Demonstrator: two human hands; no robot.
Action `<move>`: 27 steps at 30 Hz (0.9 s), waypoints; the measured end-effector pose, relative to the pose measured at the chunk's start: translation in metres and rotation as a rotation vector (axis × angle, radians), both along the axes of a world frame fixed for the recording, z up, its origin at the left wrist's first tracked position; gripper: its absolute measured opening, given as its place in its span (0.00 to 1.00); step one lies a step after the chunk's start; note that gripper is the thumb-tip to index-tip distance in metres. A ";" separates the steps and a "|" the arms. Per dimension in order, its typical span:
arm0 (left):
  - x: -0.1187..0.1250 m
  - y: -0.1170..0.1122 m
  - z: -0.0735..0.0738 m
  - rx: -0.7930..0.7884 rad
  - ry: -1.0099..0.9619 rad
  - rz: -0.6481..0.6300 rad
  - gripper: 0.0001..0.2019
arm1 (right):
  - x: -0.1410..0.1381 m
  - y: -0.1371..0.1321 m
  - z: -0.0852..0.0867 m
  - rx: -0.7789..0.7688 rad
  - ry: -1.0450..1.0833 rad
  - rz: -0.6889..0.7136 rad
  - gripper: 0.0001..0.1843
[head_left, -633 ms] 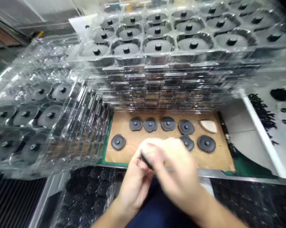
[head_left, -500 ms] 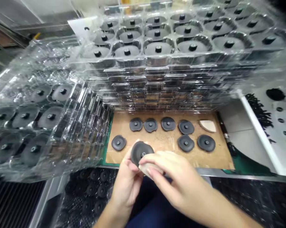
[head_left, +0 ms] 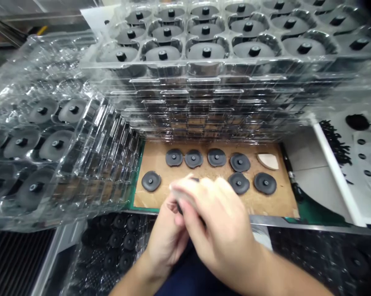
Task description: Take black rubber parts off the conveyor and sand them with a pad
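Note:
In front of the cardboard, my left hand (head_left: 163,240) is closed round a black disc (head_left: 179,208), now mostly covered by my fingers. My right hand (head_left: 224,224) lies over it, pinching a beige pad (head_left: 185,197) between thumb and fingers against the disc. Exactly where pad and disc touch is hidden. Similar black discs with a short central stub lie on the cardboard sheet (head_left: 170,199). One black disc (head_left: 151,181) is just beyond my left hand, another black disc (head_left: 238,183) beyond my right. A beige wedge-shaped piece (head_left: 268,161) rests at the cardboard's right.
Tall stacked clear plastic trays (head_left: 200,86) with disc-filled pockets rise behind the cardboard. Another tray stack (head_left: 89,152) stands on the left. To the right is a white-edged bin (head_left: 336,168), near small black parts (head_left: 335,142). Dark trays (head_left: 117,242) sit below the bench edge.
My right hand has moved up and left over the disc with the pad, covering most of it. The discs on the cardboard lie as before; the view has shifted slightly.

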State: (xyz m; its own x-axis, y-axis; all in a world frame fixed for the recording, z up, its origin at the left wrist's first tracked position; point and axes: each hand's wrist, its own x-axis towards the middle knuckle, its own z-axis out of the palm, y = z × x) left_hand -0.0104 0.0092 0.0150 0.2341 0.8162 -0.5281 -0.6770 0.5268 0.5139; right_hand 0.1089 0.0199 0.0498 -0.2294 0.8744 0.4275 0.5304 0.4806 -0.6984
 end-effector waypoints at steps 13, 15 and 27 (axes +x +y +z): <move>0.016 0.003 0.005 0.092 -0.031 0.004 0.25 | 0.039 -0.024 -0.005 -0.005 -0.094 0.012 0.11; 0.017 0.003 0.007 0.082 0.012 0.029 0.23 | 0.041 -0.021 -0.005 -0.067 -0.034 0.009 0.09; 0.022 0.006 -0.006 0.034 0.171 0.172 0.34 | 0.052 -0.008 -0.071 -0.332 0.058 -0.257 0.10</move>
